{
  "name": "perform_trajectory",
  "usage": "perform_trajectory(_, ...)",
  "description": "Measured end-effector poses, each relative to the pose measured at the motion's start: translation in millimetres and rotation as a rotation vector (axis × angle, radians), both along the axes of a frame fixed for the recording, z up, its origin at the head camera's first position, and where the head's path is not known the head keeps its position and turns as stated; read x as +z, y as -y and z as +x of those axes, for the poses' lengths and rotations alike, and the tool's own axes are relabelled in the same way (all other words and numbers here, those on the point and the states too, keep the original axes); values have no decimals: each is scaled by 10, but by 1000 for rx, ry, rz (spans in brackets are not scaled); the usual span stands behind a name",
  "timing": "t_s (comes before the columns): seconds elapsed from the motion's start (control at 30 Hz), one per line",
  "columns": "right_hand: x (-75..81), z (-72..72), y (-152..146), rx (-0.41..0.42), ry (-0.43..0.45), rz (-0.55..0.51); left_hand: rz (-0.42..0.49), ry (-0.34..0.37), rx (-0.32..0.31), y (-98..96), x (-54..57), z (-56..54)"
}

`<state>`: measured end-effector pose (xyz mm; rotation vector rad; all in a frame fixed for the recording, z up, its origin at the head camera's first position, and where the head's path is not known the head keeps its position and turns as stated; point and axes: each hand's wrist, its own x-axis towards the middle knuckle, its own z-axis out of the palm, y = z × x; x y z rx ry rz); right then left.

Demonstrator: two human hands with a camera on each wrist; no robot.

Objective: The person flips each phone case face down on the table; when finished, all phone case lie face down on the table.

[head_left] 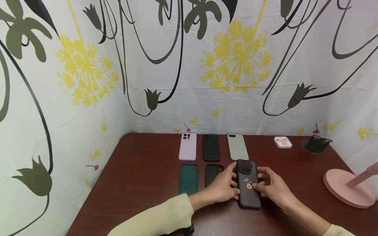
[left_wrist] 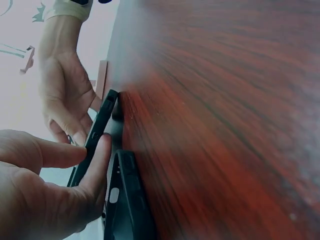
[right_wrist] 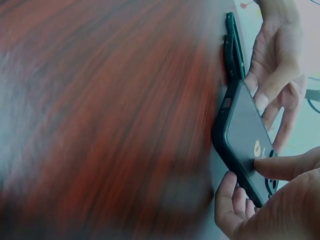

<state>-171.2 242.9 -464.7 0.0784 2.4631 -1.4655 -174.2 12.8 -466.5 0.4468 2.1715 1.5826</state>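
Both hands hold a black phone case (head_left: 246, 200) with a dark smoky back, a small cartoon print and a large camera cutout at its top. My left hand (head_left: 222, 186) pinches its left edge between thumb and fingers, which the left wrist view shows at the black rim (left_wrist: 103, 117). On the opposite edge, my right hand (head_left: 275, 189) grips it, thumb (right_wrist: 280, 168) on the back and fingers curled beneath. Partly behind the left hand lies another black case (head_left: 211, 173), with a green case (head_left: 188, 178) to its left, partly covered by the left sleeve.
Along the back of the dark red table (head_left: 141, 183) lie a lilac case (head_left: 188, 149), a black case (head_left: 211, 150) and a pale grey case (head_left: 238, 149). Farther right are a small earphone box (head_left: 283, 142), a dark stand (head_left: 316, 144) and a pink round base (head_left: 339, 186).
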Motion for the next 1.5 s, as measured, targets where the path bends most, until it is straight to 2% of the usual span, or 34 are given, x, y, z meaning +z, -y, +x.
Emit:
perform_trajectory(0.2, -11, -47, -57, 22, -35, 91, -153, -101, 11, -82, 41, -4)
perform_trajectory(0.4, -23, -74, -37, 52, -57, 146, -226, -72, 56, -151, 57, -12)
perform_trajectory(0.63, -36, -113, -43, 84, -109, 258, -391, -72, 77, -283, 38, -28)
perform_trajectory(0.87, -58, -145, -35, 117, -106, 297, -447, -44, 86, -303, 44, -43)
perform_trajectory(1.1, -60, -195, -23, 134, -107, 276, -497, -83, 108, -284, 37, -55)
perform_trajectory(1.5, -63, -241, -51, 172, -98, 326, -501, -108, 84, -319, -3, -10)
